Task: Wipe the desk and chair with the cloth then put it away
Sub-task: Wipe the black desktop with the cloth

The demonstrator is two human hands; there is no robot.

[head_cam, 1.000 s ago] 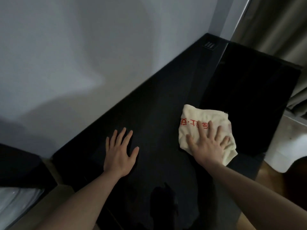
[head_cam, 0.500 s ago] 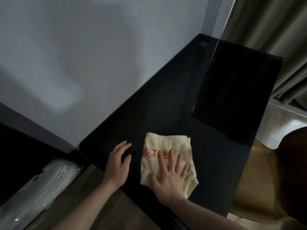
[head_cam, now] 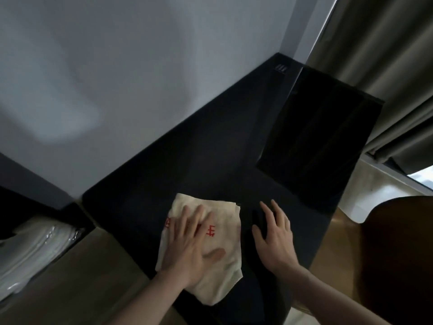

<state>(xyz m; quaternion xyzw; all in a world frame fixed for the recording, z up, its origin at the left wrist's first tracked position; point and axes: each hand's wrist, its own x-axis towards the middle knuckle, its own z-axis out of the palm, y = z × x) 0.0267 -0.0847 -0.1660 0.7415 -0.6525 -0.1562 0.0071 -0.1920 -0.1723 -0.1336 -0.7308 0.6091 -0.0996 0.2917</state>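
Observation:
A cream cloth (head_cam: 225,273) with red lettering lies on the black desk (head_cam: 187,160), near its front left corner. My left hand (head_cam: 187,249) presses flat on the cloth with fingers spread, covering part of the lettering. Just to the right of the cloth, my right hand (head_cam: 274,235) rests palm down on the bare desk top and holds nothing. A dark brown curved shape, seemingly the chair (head_cam: 393,254), stands at the right beyond the desk's edge.
A glossy black panel (head_cam: 318,146) lies on the desk's far right part. A small socket plate (head_cam: 281,68) sits at the back corner. Grey wall runs along the back, curtains (head_cam: 386,66) hang at the right. Clear plastic-wrapped white items (head_cam: 35,249) lie lower left.
The cloth slid left across the desk towards the front left corner. It passed from under my right hand to under my left hand; my right hand now rests on the bare desk.

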